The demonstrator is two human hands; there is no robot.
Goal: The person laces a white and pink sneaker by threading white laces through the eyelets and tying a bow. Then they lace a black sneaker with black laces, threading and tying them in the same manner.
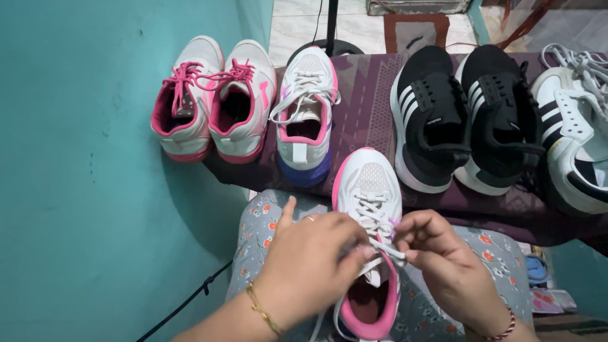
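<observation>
A white sneaker with pink lining (370, 190) rests on my lap, toe pointing away from me. My left hand (310, 259) pinches its white laces (378, 218) near the tongue; a gold bracelet sits on that wrist. My right hand (434, 250) grips the lace end on the other side, fingers closed; a red beaded bracelet circles its wrist. Both hands meet over the upper eyelets. The shoe's heel opening shows between my forearms.
On a purple mat (367, 107) ahead stand a matching white and pink sneaker (307, 114), a white pair with pink laces (212, 101), a black pair with white stripes (465, 117) and a white striped shoe (576, 126). A teal wall (95, 171) runs along the left.
</observation>
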